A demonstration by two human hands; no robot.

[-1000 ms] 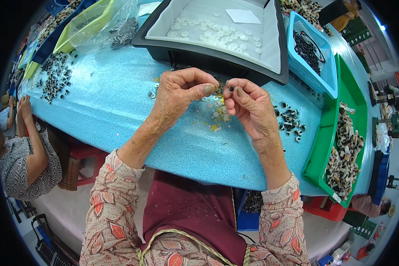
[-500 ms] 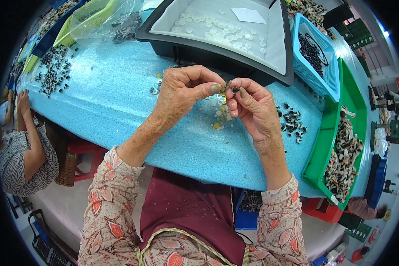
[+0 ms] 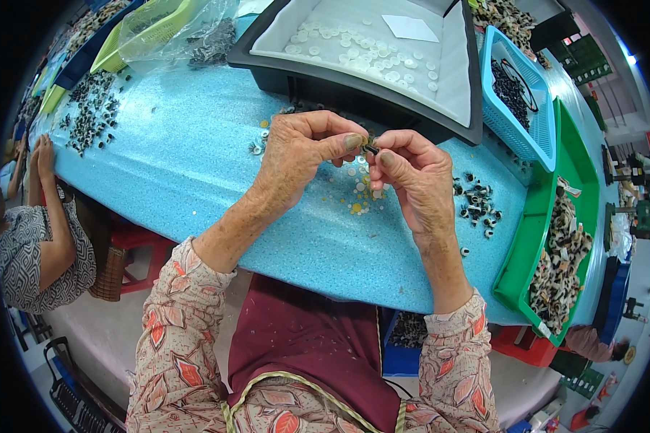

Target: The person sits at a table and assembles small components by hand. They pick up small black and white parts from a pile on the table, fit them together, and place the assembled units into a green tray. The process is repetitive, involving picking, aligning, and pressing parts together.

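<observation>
Small dark piece point(image 3: 371, 150): hung pinched between both hands, above the blue counter point(image 3: 325, 252) and just in front of the black tray point(image 3: 383, 101).
Left hand point(image 3: 296, 151): drew narrow, thumb and forefinger closed at the left end of the small dark piece; anything further between the tips too small to tell.
Right hand point(image 3: 415, 169): gripped the same piece from the right between thumb and forefinger, other fingers curled below.
Yellow and white discs point(image 3: 357, 208): lay scattered on the counter beneath the fingertips.
Black-and-white pieces point(image 3: 479, 206): sat in a loose cluster just right of the right hand.
Black tray: stood ahead, lined in white, with pale translucent discs point(image 3: 372, 54) and a white card point(image 3: 409, 29) inside.
Light-blue basket point(image 3: 508, 141): stood right of the tray, holding small black parts point(image 3: 509, 97).
Green bin point(image 3: 513, 278): stretched along the right side, heaped with mottled fuzzy pieces point(image 3: 556, 270).
Co-worker point(image 3: 40, 256): sat at far left in a patterned top, forearms raised toward the counter's edge.
</observation>
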